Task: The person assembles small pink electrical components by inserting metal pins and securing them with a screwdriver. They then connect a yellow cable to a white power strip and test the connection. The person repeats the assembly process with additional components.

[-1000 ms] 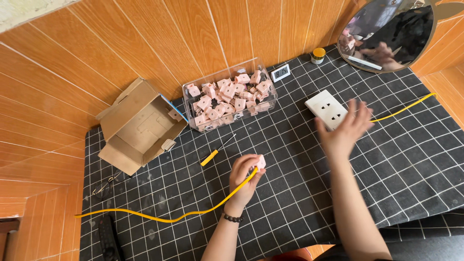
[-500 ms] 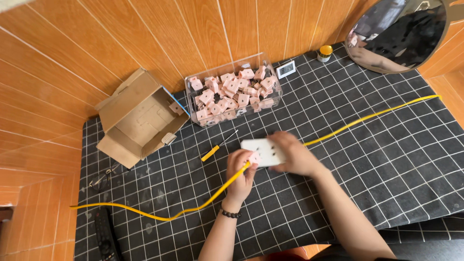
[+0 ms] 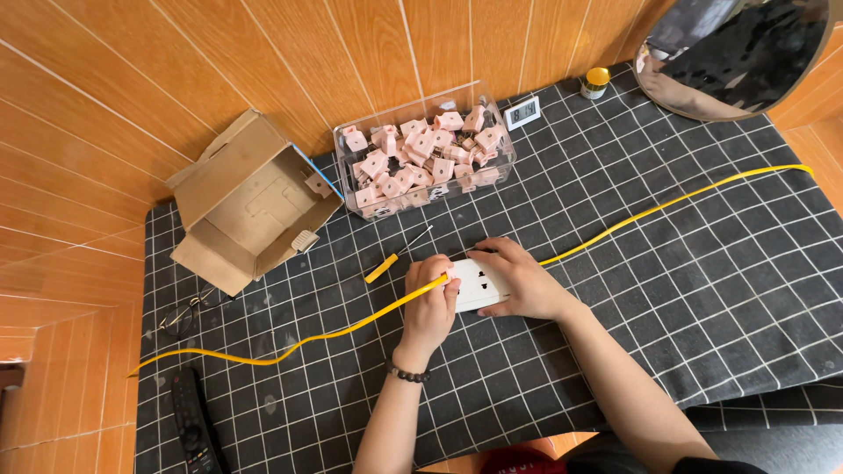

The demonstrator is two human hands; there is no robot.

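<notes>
**Both hands now meet on the white socket plate at the middle of the cloth**

The black cloth with a white grid point(image 3: 615, 263) covers the table against an orange wood-panelled wall point(image 3: 132, 79). Half a second ago the right hand was already carrying the plate inward; a second ago it was reaching far out to the right for it. Now the white rectangular plastic socket plate point(image 3: 479, 283) lies at the centre, just below the clear box, and the work appears to have passed from fetching to fitting cable and plate together.

The long yellow cable point(image 3: 667, 204) runs from the cloth's right edge to the plate and on past the left hand toward the left edge. The right hand point(image 3: 522, 281) lies over the plate's right side, fingers curled on its top edge and thumb below, holding it down. The left hand point(image 3: 430, 303) is closed in a loose fist round the cable, pinching it right at the plate's left edge.

An open brown cardboard box point(image 3: 250, 206) lies on its side at the left, flaps spread, a small pale label on its inner wall. The clear plastic box point(image 3: 421, 158) holds a heap of small pink plug parts. A round mirror point(image 3: 738, 48) sits at the top right. A black remote control point(image 3: 191, 421) lies at the lower left, with spectacles point(image 3: 189, 309) above it. Near the left hand lies a yellow-handled screwdriver point(image 3: 395, 256). Behind the clear box stand a small white digital display point(image 3: 523, 111) and a little yellow-capped jar point(image 3: 596, 82).
</notes>
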